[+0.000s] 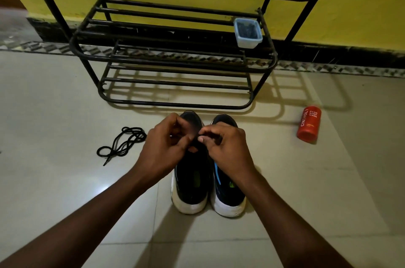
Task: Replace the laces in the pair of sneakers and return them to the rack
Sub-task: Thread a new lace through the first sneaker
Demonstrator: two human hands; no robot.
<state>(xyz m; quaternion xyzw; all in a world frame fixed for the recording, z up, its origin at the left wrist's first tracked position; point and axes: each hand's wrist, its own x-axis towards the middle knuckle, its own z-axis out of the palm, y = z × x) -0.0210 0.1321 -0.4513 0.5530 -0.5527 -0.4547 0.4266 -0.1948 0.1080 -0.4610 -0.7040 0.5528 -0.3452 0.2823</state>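
Two dark sneakers with white soles stand side by side on the floor, heels toward me: the left sneaker (191,182) and the right sneaker (228,193). My left hand (166,147) and my right hand (223,145) hover over the left sneaker's lacing area, fingers curled. Between the thumb and fingers of my right hand is pinched a dark lace over the shoe's tongue. What my left fingers hold is hidden. A loose black lace (122,142) lies coiled on the floor to the left. The black metal shoe rack (175,63) stands just beyond the sneakers.
A small clear plastic box (248,32) with dark contents sits on the rack's middle shelf at right. An orange bottle (308,124) lies on the tiled floor to the right. A yellow wall stands behind the rack.
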